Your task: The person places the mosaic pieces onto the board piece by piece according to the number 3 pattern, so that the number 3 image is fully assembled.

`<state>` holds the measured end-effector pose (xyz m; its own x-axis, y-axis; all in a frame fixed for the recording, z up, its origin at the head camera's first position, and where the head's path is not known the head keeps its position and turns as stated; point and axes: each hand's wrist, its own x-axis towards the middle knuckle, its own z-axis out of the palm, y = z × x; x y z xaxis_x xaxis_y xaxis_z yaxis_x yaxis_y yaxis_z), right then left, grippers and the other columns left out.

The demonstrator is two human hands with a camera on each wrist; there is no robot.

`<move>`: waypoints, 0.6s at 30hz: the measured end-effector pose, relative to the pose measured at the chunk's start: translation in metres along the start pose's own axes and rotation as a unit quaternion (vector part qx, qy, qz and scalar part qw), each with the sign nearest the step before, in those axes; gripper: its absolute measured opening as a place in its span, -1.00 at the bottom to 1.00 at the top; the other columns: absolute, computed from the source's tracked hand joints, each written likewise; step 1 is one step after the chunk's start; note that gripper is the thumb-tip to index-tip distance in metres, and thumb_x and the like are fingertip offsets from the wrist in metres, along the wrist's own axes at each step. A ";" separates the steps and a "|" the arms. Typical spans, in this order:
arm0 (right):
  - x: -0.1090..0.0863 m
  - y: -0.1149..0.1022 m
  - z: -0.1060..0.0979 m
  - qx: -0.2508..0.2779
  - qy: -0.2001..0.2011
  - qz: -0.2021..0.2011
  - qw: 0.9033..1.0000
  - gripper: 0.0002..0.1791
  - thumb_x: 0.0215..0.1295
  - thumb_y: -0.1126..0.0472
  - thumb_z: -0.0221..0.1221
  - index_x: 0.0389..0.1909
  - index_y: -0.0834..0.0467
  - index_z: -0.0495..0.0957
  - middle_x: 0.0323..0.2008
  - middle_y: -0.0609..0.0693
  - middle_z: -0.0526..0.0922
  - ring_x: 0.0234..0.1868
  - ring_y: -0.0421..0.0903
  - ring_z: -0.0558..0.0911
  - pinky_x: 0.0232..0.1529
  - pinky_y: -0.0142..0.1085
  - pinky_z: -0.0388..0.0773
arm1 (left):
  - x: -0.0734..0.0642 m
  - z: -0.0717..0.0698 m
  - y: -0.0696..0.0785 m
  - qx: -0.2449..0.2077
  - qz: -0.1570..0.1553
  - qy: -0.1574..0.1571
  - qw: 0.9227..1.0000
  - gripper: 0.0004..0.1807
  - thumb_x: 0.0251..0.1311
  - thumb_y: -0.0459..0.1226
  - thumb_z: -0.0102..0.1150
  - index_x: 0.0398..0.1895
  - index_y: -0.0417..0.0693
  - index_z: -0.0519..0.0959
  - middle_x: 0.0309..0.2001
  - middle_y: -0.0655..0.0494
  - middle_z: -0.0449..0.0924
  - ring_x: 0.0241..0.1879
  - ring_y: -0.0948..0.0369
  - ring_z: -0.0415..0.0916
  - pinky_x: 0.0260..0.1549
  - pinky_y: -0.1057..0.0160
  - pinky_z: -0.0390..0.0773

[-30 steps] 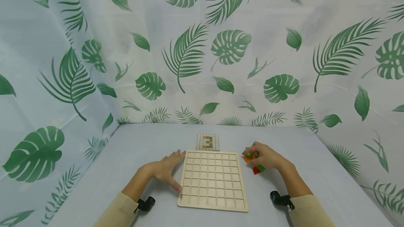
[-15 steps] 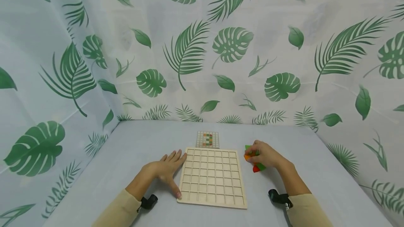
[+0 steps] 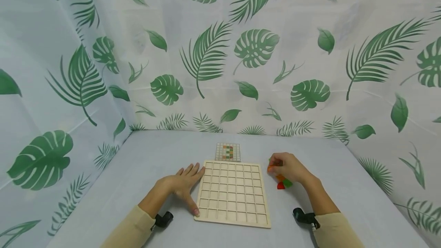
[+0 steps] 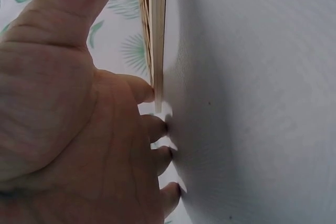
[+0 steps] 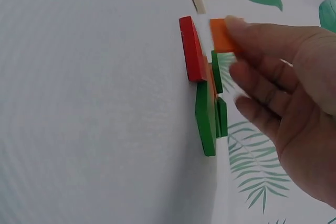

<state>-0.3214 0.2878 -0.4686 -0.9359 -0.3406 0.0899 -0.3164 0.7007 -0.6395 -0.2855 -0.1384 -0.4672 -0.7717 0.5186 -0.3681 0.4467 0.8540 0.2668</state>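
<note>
A pale wooden board (image 3: 234, 192) with a raised grid lies flat on the table. At its left edge rests my left hand (image 3: 180, 186), fingers spread, with the thumb by the near corner and a fingertip at the board's edge (image 4: 157, 35) in the left wrist view. To the right of the board, my right hand (image 3: 289, 167) pinches an orange square tile (image 5: 223, 38) between thumb and finger, off the table. Below it lies a small cluster of loose pieces: a red tile (image 5: 191, 51), a green tile (image 5: 206, 119), smaller green ones and some orange, partly hidden by the hand.
Just beyond the board lies a small printed card (image 3: 227, 152) with a grid and a coloured pattern. A pale cloth covers the table (image 3: 165, 144). Leaf-patterned curtains (image 3: 220, 68) stand behind and at both sides.
My right fingers have closed on the orange tile and drawn it up from the cluster. My left thumb has slid toward the board's near corner. The head view has shifted slightly.
</note>
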 end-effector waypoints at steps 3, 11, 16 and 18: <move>0.001 -0.004 -0.002 0.038 0.024 -0.012 0.999 -0.95 0.35 0.25 0.38 -0.27 0.09 0.68 -0.34 -0.01 0.69 -0.40 -0.03 0.66 -0.40 -0.21 0.70 | 0.000 -0.001 0.002 -0.002 -0.001 0.002 1.000 0.68 -0.38 0.42 0.60 0.73 0.06 -0.25 0.72 -0.11 -0.38 0.70 -0.11 -0.40 0.63 -0.21 -0.21; 0.015 -0.022 0.003 0.084 0.065 -0.049 0.993 -0.90 0.38 0.12 0.37 -0.18 0.04 0.78 -0.26 -0.04 0.82 -0.21 0.18 0.75 -0.21 -0.03 0.75 | -0.003 0.000 0.003 -0.007 0.004 -0.001 1.000 0.66 -0.35 0.40 0.61 0.73 0.04 -0.25 0.72 -0.13 -0.38 0.70 -0.12 -0.40 0.63 -0.23 -0.20; 0.022 -0.031 0.007 0.118 0.084 -0.045 0.989 -0.86 0.38 0.15 0.37 -0.13 0.09 0.79 -0.22 0.01 0.84 -0.17 0.25 0.76 -0.14 -0.02 0.76 | -0.002 0.000 0.002 -0.003 0.004 0.003 1.000 0.66 -0.34 0.41 0.60 0.73 0.06 -0.24 0.72 -0.11 -0.37 0.70 -0.11 -0.39 0.63 -0.22 -0.19; 0.025 -0.034 0.008 0.129 0.086 -0.049 0.987 -0.84 0.39 0.17 0.36 -0.10 0.12 0.79 -0.18 0.04 0.84 -0.15 0.27 0.77 -0.11 -0.09 0.76 | -0.002 0.000 0.002 -0.003 0.004 0.004 1.000 0.65 -0.34 0.41 0.60 0.73 0.06 -0.24 0.72 -0.11 -0.36 0.70 -0.12 -0.38 0.63 -0.22 -0.18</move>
<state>-0.3326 0.2499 -0.4508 -0.9221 -0.2715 0.2756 -0.3779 0.4799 -0.7917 -0.2834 -0.1377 -0.4660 -0.7716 0.5245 -0.3598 0.4495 0.8499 0.2750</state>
